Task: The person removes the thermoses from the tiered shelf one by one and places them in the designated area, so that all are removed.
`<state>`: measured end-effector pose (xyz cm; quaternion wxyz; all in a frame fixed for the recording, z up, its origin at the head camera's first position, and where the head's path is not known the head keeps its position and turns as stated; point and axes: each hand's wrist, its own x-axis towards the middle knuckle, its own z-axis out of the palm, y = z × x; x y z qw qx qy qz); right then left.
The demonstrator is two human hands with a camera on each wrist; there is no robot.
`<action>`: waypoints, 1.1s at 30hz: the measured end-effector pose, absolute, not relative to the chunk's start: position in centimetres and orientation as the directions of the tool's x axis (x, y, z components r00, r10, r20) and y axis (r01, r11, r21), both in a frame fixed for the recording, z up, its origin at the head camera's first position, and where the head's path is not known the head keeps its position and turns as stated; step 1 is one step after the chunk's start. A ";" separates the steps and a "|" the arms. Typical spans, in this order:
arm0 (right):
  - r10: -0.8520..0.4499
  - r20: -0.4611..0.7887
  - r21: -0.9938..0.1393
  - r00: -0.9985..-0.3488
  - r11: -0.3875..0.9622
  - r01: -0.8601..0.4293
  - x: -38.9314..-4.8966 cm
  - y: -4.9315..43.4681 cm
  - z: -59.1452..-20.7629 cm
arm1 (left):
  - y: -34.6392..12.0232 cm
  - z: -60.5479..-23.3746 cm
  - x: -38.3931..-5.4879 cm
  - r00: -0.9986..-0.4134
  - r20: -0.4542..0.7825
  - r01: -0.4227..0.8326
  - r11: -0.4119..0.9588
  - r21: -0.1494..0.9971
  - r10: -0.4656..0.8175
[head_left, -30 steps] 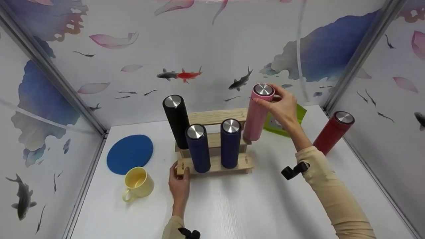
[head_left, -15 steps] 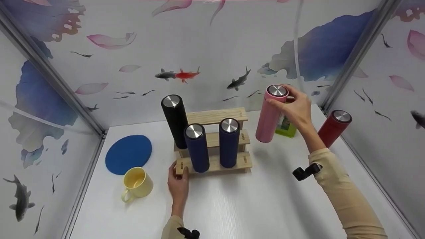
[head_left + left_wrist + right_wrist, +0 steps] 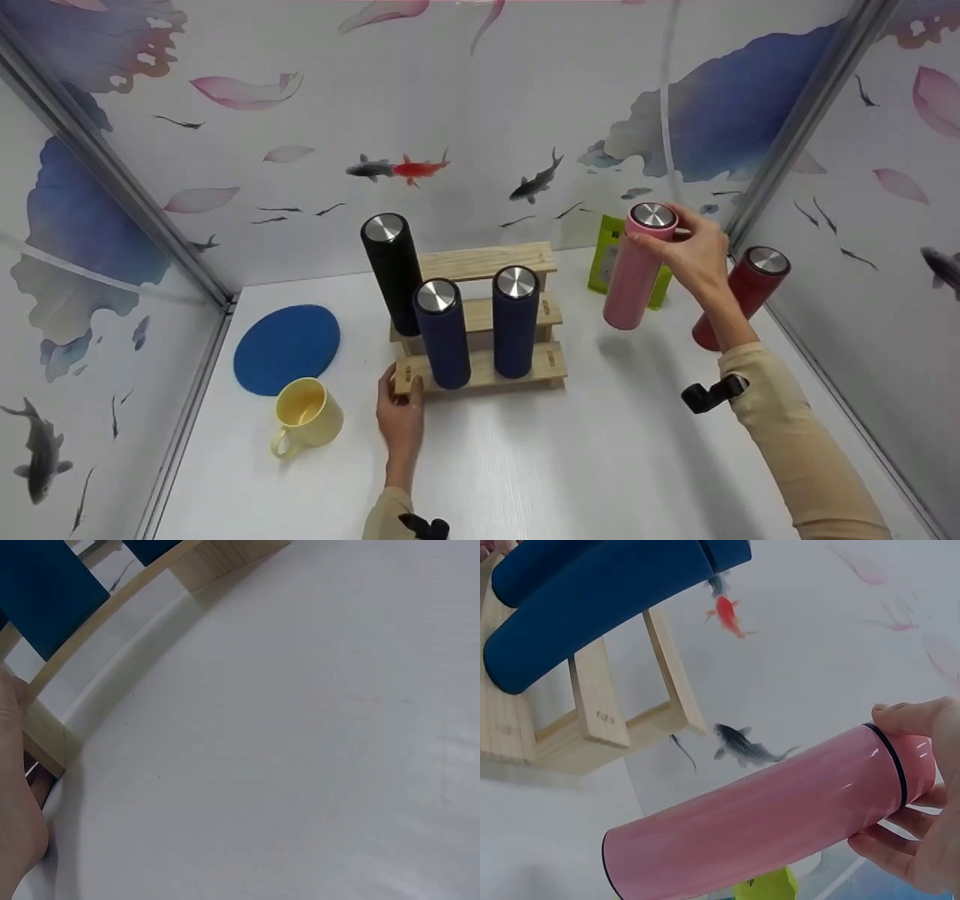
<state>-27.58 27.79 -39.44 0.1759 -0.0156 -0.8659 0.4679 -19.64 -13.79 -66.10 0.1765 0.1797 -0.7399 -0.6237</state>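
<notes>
Currently, right hand (image 3: 699,251): fingers and thumb pinching the pink bottle (image 3: 634,277) around its upper end, near the silver-topped lid.
Pink bottle: under the right hand, slightly tilted, its base apparently raised above the white surface (image 3: 510,465), with a shadow just below.
Left hand (image 3: 401,420): thumb and fingers gripping the near left corner of the wooden rack (image 3: 510,259), at its lowest step.
Wooden rack: three steps, rising away from the left hand; it stands between the two hands, well apart from the right one.
Blue bottles: two, upright on the lowest step; one (image 3: 444,337) is near the left hand, the other (image 3: 516,330) further to its right.
Black bottle (image 3: 394,274): beyond the left hand, at the left end of the middle step.
Red bottle (image 3: 756,281): to the right of the right hand, partly hidden by that wrist.
Green packet (image 3: 604,262): behind the pink bottle, beyond the right hand, partly covered.
Yellow mug (image 3: 321,420): left of the left hand, handle turned away from it.
Blue disc (image 3: 286,349): flat on the surface, further left and forward of the left hand.
Wall (image 3: 450,90): beyond both hands, printed with fish and petals.
</notes>
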 end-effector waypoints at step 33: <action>0.322 0.226 -0.762 -0.919 0.646 0.039 -26.7 32.1 -44.9 | -13.6 -65.8 -19.6 -0.863 0.044 -0.045 0.163 0.986 -0.503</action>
